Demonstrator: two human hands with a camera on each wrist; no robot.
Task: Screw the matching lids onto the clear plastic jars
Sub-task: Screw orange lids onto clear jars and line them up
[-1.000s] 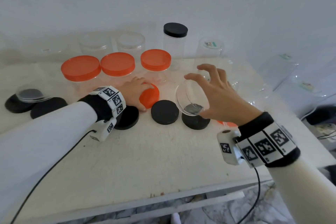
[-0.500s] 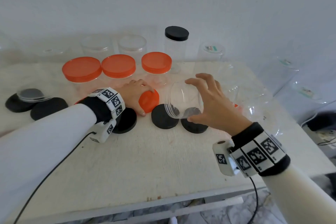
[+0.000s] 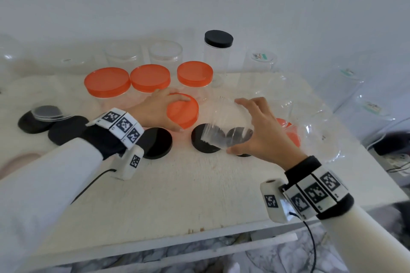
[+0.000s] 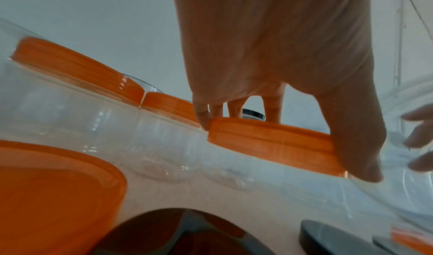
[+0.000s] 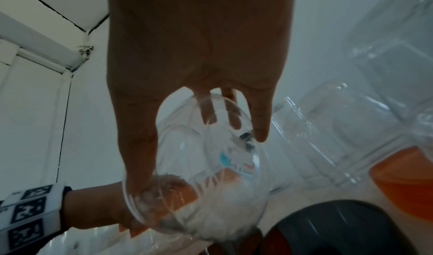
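We see the left hand (image 3: 155, 110) gripping a loose orange lid (image 3: 183, 110) by its rim, fingers spread over the far edge and thumb (image 4: 358, 147) pressed on the near edge, the lid tilted up above the white table (image 3: 177, 195). The right hand (image 3: 264, 137) is wrapped around a clear plastic jar (image 3: 224, 124), fingers over its top side and thumb under it, and holds it on its side just to the right of the lid, clear of the tabletop, its threaded mouth facing the lid. In the right wrist view we look through the jar's wall (image 5: 199, 166) at the orange lid beyond and at the fingers (image 5: 259, 122) curled over the jar's base end. Lid and jar sit close together but we cannot tell whether they touch. Below the jar, two black lids (image 3: 205, 138) lie flat on the table, one partly hidden behind the plastic, and a third black lid (image 3: 158, 143) lies beside the left wrist. Along the back stand three jars already capped in orange (image 3: 107, 82), and behind them a tall jar with a black cap (image 3: 218, 39) next to uncapped clear jars (image 3: 165, 53). At the far left, more black lids (image 3: 33, 122) lie on the table. Another orange lid (image 3: 292, 133) shows behind the right hand among loose clear jars (image 3: 319, 135).
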